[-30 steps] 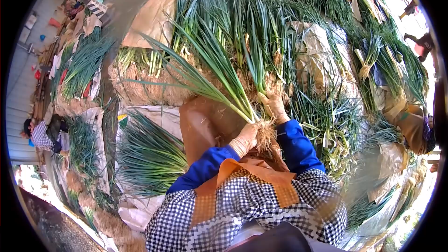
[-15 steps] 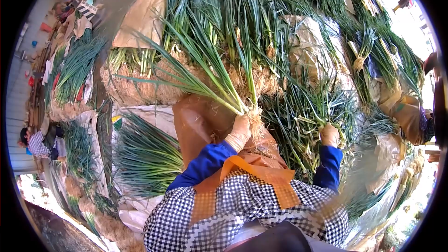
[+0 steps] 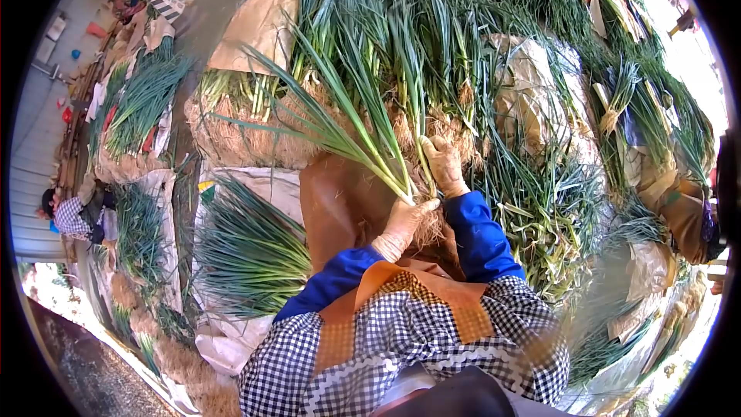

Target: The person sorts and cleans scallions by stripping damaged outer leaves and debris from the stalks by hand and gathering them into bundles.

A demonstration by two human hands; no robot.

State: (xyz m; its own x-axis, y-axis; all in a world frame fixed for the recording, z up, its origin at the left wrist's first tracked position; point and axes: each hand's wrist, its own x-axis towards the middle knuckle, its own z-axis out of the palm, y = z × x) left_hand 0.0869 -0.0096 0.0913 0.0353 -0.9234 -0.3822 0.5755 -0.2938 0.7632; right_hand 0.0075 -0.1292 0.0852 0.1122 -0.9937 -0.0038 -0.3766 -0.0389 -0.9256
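My left hand [image 3: 406, 225] is closed round the root end of several green onions [image 3: 370, 143], whose leaves fan up and to the left. Brown roots hang out below its fingers. Just to the right, my right hand [image 3: 445, 166] pinches the lower stalk of one onion [image 3: 419, 139] beside that bunch. Both hands are over my lap, covered by a brown apron [image 3: 328, 193]. Beyond them lies a long row of onions with roots [image 3: 255, 139] towards me.
A fanned pile of onions [image 3: 251, 251] lies on a pale sheet at left. Loose leaves and peelings [image 3: 540, 239] are heaped at right. A brown sack piece [image 3: 258, 27] covers part of the row. A person [image 3: 73, 216] is at far left, another person [image 3: 683, 216] at far right.
My right hand went out to the leaf heap at right, then came back to the bunch and closed on a stalk. My left hand has kept its hold.
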